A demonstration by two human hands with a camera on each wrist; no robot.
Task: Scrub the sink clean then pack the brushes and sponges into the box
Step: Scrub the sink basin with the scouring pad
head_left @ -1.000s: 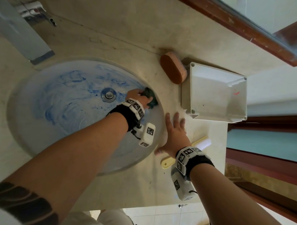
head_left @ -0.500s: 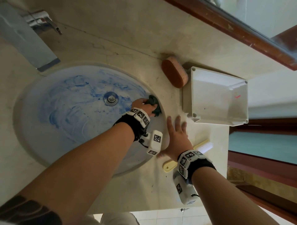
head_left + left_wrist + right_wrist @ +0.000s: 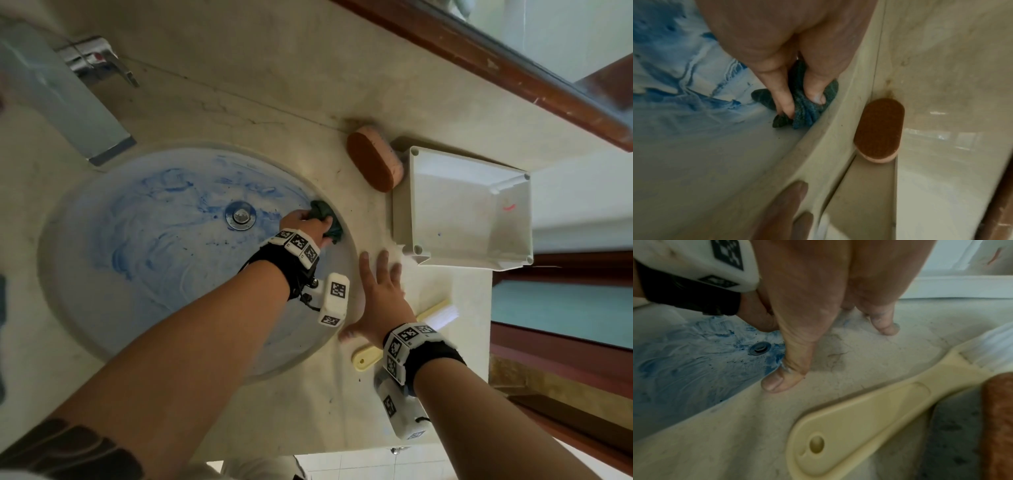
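My left hand grips a dark green scouring pad and presses it against the right wall of the round sink, just under the rim. Blue soap streaks cover the basin around the drain. My right hand lies flat with spread fingers on the counter between the sink rim and the white box. A cream-handled brush lies under my right wrist. A brown-topped pink sponge leans beside the box.
A chrome tap stands at the back left of the beige stone counter. A wooden mirror frame runs along the back right. The counter ends just right of the box and brush.
My left hand has slid the scouring pad a little along the sink's right wall, near the rim. The right hand stays flat on the counter. The view has shifted slightly.
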